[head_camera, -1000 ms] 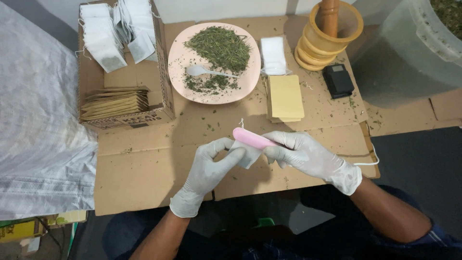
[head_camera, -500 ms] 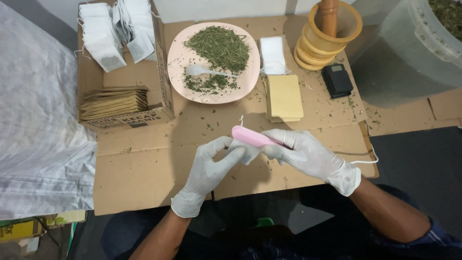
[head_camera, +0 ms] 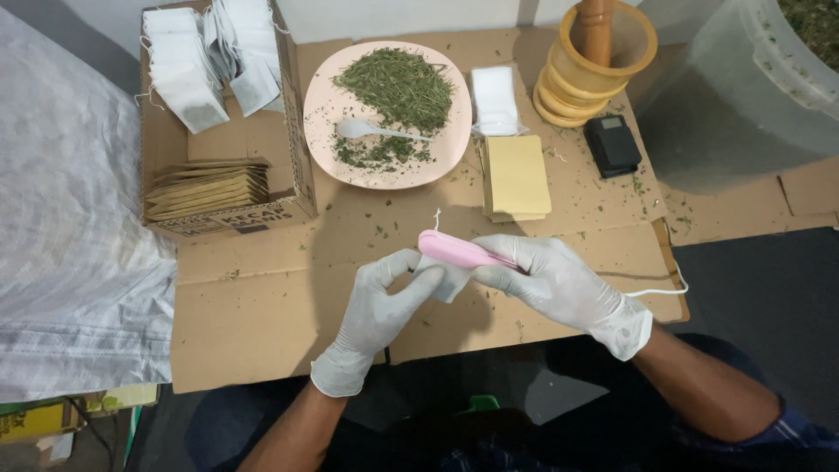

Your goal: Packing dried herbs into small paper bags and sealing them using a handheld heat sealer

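Note:
Both my hands wear white gloves and meet over the cardboard sheet (head_camera: 262, 306). My right hand (head_camera: 559, 284) grips a slim pink corded tool (head_camera: 454, 251), whose white cable (head_camera: 660, 291) trails off to the right. The tool's front end is clamped over the top edge of a small white tea bag (head_camera: 447, 278) with a short string sticking up. My left hand (head_camera: 380, 306) pinches the bag from the left, just under the tool.
Behind the hands are a pink plate (head_camera: 328, 114) of dried green herb with a white spoon (head_camera: 367, 131), a stack of tan envelopes (head_camera: 517, 177), white empty bags (head_camera: 495, 100), a wooden mortar with pestle (head_camera: 599, 65), a small black device (head_camera: 612, 144). A cardboard box (head_camera: 218, 131) at left holds filled bags and envelopes.
Hardly anything has moved. Both hands stay together on the tea bag, with the pink tool held in the same place.

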